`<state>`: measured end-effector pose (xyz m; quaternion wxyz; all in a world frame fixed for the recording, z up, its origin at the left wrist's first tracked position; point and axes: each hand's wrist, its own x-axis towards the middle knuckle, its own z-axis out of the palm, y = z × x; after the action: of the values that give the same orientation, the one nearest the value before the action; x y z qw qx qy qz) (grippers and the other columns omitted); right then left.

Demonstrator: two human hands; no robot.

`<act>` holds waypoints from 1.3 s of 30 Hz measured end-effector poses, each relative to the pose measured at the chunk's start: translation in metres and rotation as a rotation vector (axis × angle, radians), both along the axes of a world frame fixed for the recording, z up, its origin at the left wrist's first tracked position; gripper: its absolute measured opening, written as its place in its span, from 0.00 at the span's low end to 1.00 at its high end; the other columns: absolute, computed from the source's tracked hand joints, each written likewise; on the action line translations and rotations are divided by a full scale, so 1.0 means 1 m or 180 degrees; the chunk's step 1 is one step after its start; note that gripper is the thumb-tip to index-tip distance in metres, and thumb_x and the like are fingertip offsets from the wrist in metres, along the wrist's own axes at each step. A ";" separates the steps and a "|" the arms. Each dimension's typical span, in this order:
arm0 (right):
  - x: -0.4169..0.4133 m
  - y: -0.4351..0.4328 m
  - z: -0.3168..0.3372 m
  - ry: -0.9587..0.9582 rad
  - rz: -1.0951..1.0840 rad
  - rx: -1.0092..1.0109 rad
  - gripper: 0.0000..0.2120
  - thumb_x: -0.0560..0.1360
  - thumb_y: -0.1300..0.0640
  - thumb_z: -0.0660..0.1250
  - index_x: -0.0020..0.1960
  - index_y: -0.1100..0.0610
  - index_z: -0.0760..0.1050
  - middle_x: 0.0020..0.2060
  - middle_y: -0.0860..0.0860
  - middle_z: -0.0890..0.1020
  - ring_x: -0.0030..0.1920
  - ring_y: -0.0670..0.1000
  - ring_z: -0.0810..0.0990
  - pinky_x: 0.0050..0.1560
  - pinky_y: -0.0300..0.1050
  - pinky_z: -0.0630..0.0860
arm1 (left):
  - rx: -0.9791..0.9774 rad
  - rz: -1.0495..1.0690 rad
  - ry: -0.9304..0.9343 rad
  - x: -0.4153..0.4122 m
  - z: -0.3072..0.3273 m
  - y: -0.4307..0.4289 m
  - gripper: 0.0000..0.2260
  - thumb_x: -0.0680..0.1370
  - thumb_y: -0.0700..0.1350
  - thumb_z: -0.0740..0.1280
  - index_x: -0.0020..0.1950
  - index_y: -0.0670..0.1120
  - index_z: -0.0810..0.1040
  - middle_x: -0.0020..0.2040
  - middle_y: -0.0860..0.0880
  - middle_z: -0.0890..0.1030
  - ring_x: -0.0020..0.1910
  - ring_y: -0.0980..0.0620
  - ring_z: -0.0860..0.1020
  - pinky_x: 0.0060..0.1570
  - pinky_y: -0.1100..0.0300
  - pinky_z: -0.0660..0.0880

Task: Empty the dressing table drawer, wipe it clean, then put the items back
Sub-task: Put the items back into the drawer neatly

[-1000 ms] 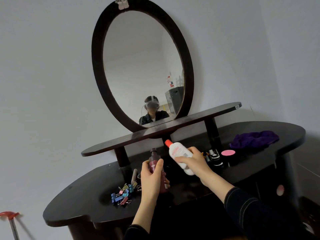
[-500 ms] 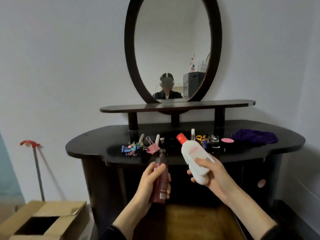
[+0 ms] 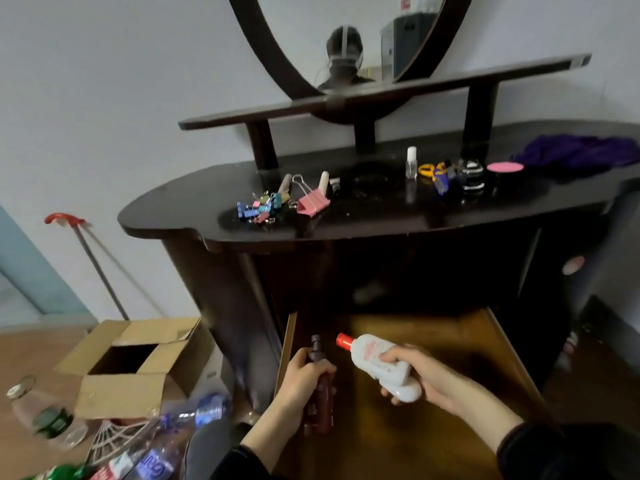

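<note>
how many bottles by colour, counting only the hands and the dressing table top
dark red bottle: 1, held in the left hand
white bottle, red cap: 1, held in the right hand
clear bottle, white cap: 1, standing on the table top
total: 3

The dark table (image 3: 381, 211) carries a heap of small clips (image 3: 258, 209) on its left, a big pink clip (image 3: 313, 202) just beside them, then a clear bottle (image 3: 411, 162), scissors (image 3: 431, 169), a black jar (image 3: 470, 174), what looks like a pink-lidded pot (image 3: 505, 167), and a purple cloth (image 3: 581, 152) at the far right.
</note>
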<state>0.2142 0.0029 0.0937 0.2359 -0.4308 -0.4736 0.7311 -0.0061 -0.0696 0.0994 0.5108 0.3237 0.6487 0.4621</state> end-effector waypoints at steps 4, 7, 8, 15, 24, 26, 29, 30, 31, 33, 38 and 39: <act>-0.010 0.020 -0.038 -0.0264 -0.0277 -0.0205 0.16 0.78 0.58 0.68 0.63 0.64 0.75 0.45 0.64 0.86 0.38 0.59 0.83 0.29 0.48 0.80 | -0.0412 -0.0385 0.0338 0.000 -0.027 0.004 0.13 0.78 0.42 0.70 0.59 0.44 0.71 0.44 0.41 0.79 0.34 0.47 0.79 0.37 0.55 0.78; -0.011 0.028 -0.053 -0.0398 -0.0438 -0.0299 0.16 0.77 0.56 0.70 0.62 0.63 0.75 0.44 0.64 0.86 0.38 0.60 0.84 0.30 0.48 0.80 | -0.0491 -0.0582 0.0874 0.004 -0.046 0.008 0.15 0.79 0.46 0.70 0.62 0.43 0.69 0.48 0.44 0.79 0.39 0.51 0.80 0.39 0.58 0.79; -0.011 0.029 -0.055 -0.0403 -0.0448 -0.0262 0.16 0.77 0.56 0.71 0.61 0.62 0.76 0.44 0.64 0.86 0.39 0.60 0.85 0.30 0.48 0.81 | -0.0487 -0.0693 0.1132 0.005 -0.050 0.009 0.16 0.80 0.47 0.69 0.62 0.42 0.69 0.50 0.46 0.79 0.41 0.54 0.80 0.39 0.63 0.78; -0.013 0.024 -0.054 -0.0264 -0.0563 -0.0228 0.15 0.77 0.53 0.71 0.60 0.59 0.78 0.48 0.62 0.86 0.43 0.59 0.86 0.37 0.48 0.83 | -0.0754 -0.1475 0.2407 -0.003 -0.067 0.008 0.19 0.80 0.52 0.67 0.67 0.46 0.69 0.53 0.52 0.75 0.48 0.54 0.77 0.44 0.64 0.73; -0.013 0.019 -0.049 -0.0028 -0.0638 -0.0447 0.15 0.77 0.54 0.70 0.61 0.58 0.76 0.51 0.63 0.84 0.42 0.58 0.85 0.36 0.47 0.81 | -0.1071 -0.1728 0.2867 0.001 -0.064 0.003 0.31 0.79 0.43 0.69 0.77 0.44 0.56 0.53 0.48 0.77 0.46 0.50 0.80 0.44 0.59 0.78; -0.013 0.019 -0.049 0.0047 -0.0663 -0.0469 0.14 0.76 0.53 0.70 0.60 0.57 0.77 0.50 0.62 0.85 0.41 0.58 0.85 0.34 0.47 0.80 | -0.1049 -0.1832 0.3194 0.003 -0.064 0.002 0.33 0.79 0.39 0.67 0.79 0.44 0.53 0.57 0.44 0.76 0.52 0.47 0.79 0.49 0.56 0.77; -0.012 0.021 -0.049 0.0111 -0.0691 -0.0469 0.14 0.76 0.54 0.70 0.60 0.57 0.77 0.50 0.62 0.85 0.42 0.59 0.85 0.34 0.47 0.80 | -0.1042 -0.1988 0.3581 0.006 -0.063 0.000 0.30 0.78 0.36 0.65 0.77 0.46 0.57 0.66 0.41 0.71 0.63 0.40 0.73 0.63 0.49 0.74; -0.012 0.022 -0.049 0.0126 -0.0696 -0.0467 0.14 0.76 0.54 0.70 0.60 0.57 0.77 0.50 0.62 0.85 0.42 0.59 0.85 0.34 0.47 0.80 | -0.1050 -0.2020 0.3699 0.007 -0.063 -0.001 0.28 0.78 0.35 0.65 0.76 0.46 0.59 0.68 0.41 0.68 0.65 0.39 0.71 0.65 0.47 0.73; -0.012 0.022 -0.049 0.0143 -0.0701 -0.0469 0.14 0.76 0.54 0.70 0.59 0.57 0.78 0.50 0.62 0.85 0.42 0.59 0.85 0.34 0.47 0.80 | -0.1068 -0.2033 0.3836 0.009 -0.063 -0.001 0.27 0.78 0.35 0.64 0.75 0.46 0.62 0.69 0.40 0.66 0.66 0.38 0.69 0.65 0.46 0.72; -0.012 0.022 -0.049 0.0172 -0.0704 -0.0474 0.13 0.76 0.54 0.70 0.59 0.57 0.78 0.49 0.62 0.85 0.41 0.58 0.85 0.34 0.46 0.80 | -0.1102 -0.2007 0.4145 0.013 -0.061 -0.003 0.24 0.77 0.35 0.65 0.72 0.46 0.65 0.70 0.40 0.64 0.67 0.37 0.66 0.65 0.45 0.72; -0.012 0.021 -0.050 0.0206 -0.0689 -0.0453 0.13 0.76 0.54 0.70 0.59 0.57 0.78 0.47 0.61 0.86 0.42 0.59 0.85 0.36 0.48 0.81 | -0.1098 -0.2016 0.4956 0.021 -0.056 -0.002 0.20 0.77 0.40 0.67 0.69 0.47 0.71 0.68 0.42 0.66 0.68 0.38 0.66 0.66 0.44 0.69; -0.011 0.022 -0.050 0.0216 -0.0686 -0.0451 0.13 0.76 0.54 0.70 0.59 0.57 0.78 0.48 0.61 0.86 0.42 0.59 0.85 0.36 0.48 0.82 | -0.1107 -0.2041 0.4990 0.022 -0.055 -0.002 0.19 0.78 0.40 0.67 0.69 0.47 0.71 0.68 0.42 0.66 0.67 0.38 0.67 0.66 0.45 0.69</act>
<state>0.2028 0.0244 0.0442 0.2978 -0.4698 -0.3636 0.7472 0.0164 -0.0717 0.0441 0.0639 0.6336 0.7528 -0.1668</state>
